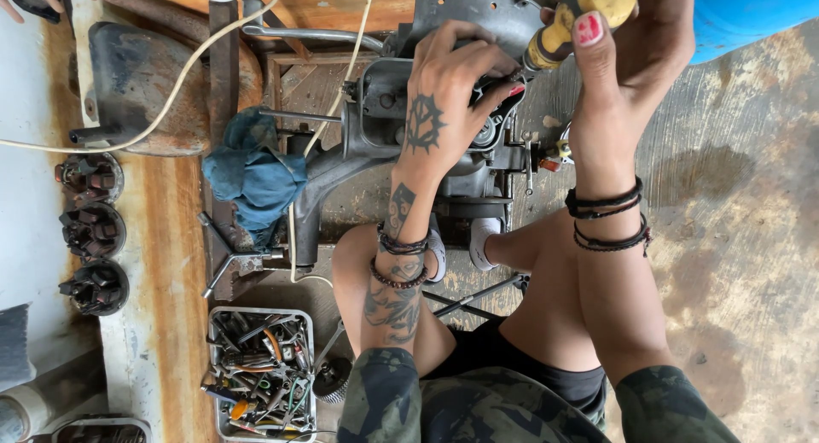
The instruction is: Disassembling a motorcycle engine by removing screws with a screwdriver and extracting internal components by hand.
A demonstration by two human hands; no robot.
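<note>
Overhead, right hand [636, 33] grips yellow screwdriver [573, 20]; left hand [448, 89] clasps engine [426, 144] beneath

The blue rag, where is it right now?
In the head view the blue rag lies left of centre, draped over the metal engine assembly, left of the left hand and above the tray of tools.

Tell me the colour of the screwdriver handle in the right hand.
Yellow, with a dark band near the shaft; head view shows it.
</note>
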